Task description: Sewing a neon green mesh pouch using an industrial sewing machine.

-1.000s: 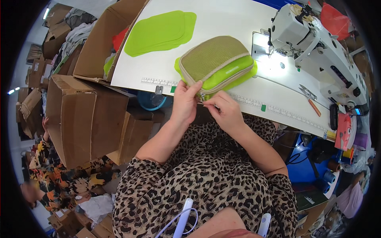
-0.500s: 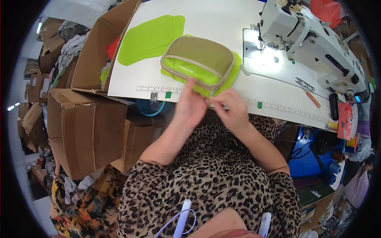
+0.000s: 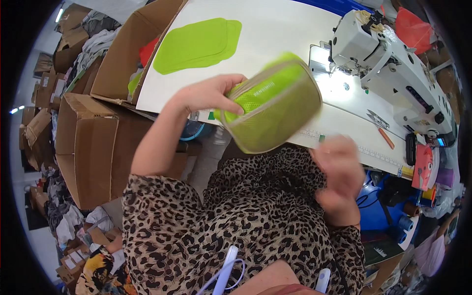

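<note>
Our left hand [image 3: 210,93] grips a seemingly assembled green-and-tan mesh pouch [image 3: 282,109]; flat green panels [image 3: 196,46] lie unsewn; our right hand [image 3: 340,169] blurs, grasp unclear.

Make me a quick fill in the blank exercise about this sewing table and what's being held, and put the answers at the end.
1. The hand holding the pouch is the person's ____ one.
2. The flat pieces lying on the white table are ____ in colour.
3. From the person's viewpoint, the sewing machine stands to the ____ of the flat pieces.

Missing words: left; green; right.
</note>
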`<control>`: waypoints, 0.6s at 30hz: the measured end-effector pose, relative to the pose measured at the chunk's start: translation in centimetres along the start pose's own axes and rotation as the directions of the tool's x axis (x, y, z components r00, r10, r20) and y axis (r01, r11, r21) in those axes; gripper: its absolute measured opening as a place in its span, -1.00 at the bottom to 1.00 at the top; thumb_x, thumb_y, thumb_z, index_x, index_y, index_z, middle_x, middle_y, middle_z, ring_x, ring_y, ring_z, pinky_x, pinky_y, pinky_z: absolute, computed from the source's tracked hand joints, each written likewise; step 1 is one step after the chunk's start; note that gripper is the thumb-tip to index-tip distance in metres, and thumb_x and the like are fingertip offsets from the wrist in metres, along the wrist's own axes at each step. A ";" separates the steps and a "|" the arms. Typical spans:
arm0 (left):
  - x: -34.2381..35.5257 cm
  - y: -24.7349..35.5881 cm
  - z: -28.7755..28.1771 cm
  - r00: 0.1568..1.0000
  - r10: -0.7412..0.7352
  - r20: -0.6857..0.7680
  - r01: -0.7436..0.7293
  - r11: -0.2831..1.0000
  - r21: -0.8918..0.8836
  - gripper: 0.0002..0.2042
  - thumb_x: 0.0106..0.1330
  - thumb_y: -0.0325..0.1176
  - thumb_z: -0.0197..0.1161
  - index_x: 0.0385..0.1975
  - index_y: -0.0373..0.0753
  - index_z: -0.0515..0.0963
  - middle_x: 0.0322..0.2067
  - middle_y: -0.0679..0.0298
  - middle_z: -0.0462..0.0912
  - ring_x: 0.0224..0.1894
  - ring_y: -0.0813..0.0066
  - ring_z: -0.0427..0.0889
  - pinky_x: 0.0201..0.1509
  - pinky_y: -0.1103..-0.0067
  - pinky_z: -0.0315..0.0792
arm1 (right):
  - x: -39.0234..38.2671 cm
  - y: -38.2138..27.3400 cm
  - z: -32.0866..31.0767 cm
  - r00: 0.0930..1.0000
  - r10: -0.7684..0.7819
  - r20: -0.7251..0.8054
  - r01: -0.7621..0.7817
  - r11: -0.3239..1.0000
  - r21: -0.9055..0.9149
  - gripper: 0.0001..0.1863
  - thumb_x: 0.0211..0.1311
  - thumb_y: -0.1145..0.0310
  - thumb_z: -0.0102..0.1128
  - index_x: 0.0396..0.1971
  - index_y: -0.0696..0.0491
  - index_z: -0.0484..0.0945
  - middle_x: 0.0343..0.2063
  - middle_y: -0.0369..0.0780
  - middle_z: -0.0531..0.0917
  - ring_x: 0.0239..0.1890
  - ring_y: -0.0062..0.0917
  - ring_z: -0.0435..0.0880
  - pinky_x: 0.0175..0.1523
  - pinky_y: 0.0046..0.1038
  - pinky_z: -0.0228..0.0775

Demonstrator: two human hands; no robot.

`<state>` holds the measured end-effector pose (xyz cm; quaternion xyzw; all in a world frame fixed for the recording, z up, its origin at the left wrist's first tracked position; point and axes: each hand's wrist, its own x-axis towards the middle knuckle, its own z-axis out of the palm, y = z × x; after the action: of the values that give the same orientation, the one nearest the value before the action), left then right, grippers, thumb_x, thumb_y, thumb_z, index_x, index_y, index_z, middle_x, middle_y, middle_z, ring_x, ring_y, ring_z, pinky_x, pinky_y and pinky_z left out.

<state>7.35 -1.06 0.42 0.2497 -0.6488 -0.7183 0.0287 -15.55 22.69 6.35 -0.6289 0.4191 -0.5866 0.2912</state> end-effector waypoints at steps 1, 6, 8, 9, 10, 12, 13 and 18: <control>0.3 0.6 -1.0 0.996 -0.066 0.067 0.060 0.995 0.083 -0.47 0.09 -0.53 0.43 0.12 -0.32 0.44 -0.19 0.23 0.69 -0.15 0.57 0.64 -0.07 0.61 0.51 | 1.3 -0.8 -1.0 0.957 -0.239 0.164 0.188 0.942 0.276 -0.70 0.14 0.20 0.44 -0.24 0.08 0.63 -0.18 -0.16 0.66 -0.15 -0.30 0.67 -0.07 -0.38 0.49; 3.0 1.2 -3.1 0.989 -0.064 0.135 0.034 0.977 0.210 -0.53 0.10 -0.51 0.46 0.06 -0.22 0.53 -0.27 0.33 0.69 -0.23 0.61 0.62 -0.14 0.63 0.49 | 2.8 -5.6 0.3 0.872 -0.415 0.260 0.122 0.698 0.706 -0.86 0.31 0.32 0.34 -0.20 0.01 0.69 -0.04 -0.20 0.69 -0.21 -0.42 0.55 -0.11 -0.39 0.34; 4.1 0.9 -3.2 0.996 0.019 0.091 -0.054 0.914 0.401 -0.54 0.09 -0.52 0.46 0.05 -0.21 0.56 -0.24 0.34 0.68 -0.21 0.62 0.61 -0.13 0.63 0.50 | 2.2 -6.0 1.0 0.894 -0.371 0.251 0.082 0.687 0.722 -0.87 0.25 0.41 0.37 -0.21 0.03 0.68 -0.06 -0.20 0.69 -0.21 -0.42 0.55 -0.13 -0.43 0.35; 4.7 1.5 -2.9 0.995 0.033 0.093 -0.067 0.918 0.391 -0.56 0.10 -0.52 0.45 0.03 -0.23 0.57 -0.20 0.33 0.68 -0.19 0.62 0.61 -0.08 0.63 0.51 | 1.9 -6.1 1.2 0.903 -0.358 0.236 0.073 0.671 0.738 -0.87 0.24 0.43 0.37 -0.22 0.03 0.68 -0.07 -0.20 0.68 -0.21 -0.42 0.55 -0.14 -0.42 0.35; 4.9 1.9 -2.7 0.995 0.043 0.090 -0.075 0.917 0.393 -0.56 0.10 -0.52 0.45 0.03 -0.23 0.57 -0.20 0.33 0.68 -0.19 0.62 0.61 -0.08 0.63 0.51 | 1.7 -6.1 1.3 0.911 -0.346 0.222 0.064 0.654 0.754 -0.88 0.24 0.46 0.36 -0.22 0.03 0.68 -0.07 -0.19 0.68 -0.21 -0.42 0.55 -0.14 -0.42 0.36; 5.4 2.7 -2.2 0.997 0.043 0.067 -0.054 0.984 0.167 -0.55 0.12 -0.53 0.44 0.05 -0.23 0.56 -0.19 0.33 0.68 -0.16 0.60 0.62 -0.02 0.63 0.51 | 1.5 -6.2 1.0 0.902 -0.360 0.237 0.057 0.646 0.761 -0.89 0.25 0.47 0.34 -0.23 0.03 0.68 -0.07 -0.20 0.68 -0.20 -0.42 0.55 -0.13 -0.41 0.37; 5.9 2.6 -2.1 0.996 0.047 0.074 -0.059 0.983 0.172 -0.55 0.12 -0.53 0.44 0.05 -0.23 0.56 -0.19 0.33 0.68 -0.16 0.60 0.62 -0.02 0.63 0.51 | 1.4 -6.2 0.8 0.902 -0.368 0.226 0.077 0.651 0.755 -0.89 0.25 0.47 0.34 -0.23 0.02 0.68 -0.07 -0.21 0.68 -0.19 -0.42 0.55 -0.12 -0.40 0.37; 7.3 0.8 -1.2 0.994 0.095 -0.051 -0.093 0.995 0.029 -0.54 0.13 -0.56 0.42 0.08 -0.25 0.54 -0.15 0.27 0.68 -0.13 0.59 0.63 0.03 0.62 0.52 | 1.7 -6.7 -0.5 0.882 -0.412 0.229 0.155 0.712 0.684 -0.88 0.25 0.45 0.34 -0.22 -0.02 0.66 -0.06 -0.28 0.68 -0.15 -0.43 0.55 -0.09 -0.39 0.37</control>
<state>1.22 -4.97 -1.19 0.2380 -0.6682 -0.7008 0.0762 -14.90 24.48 13.01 -0.6439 0.0248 -0.6053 0.4673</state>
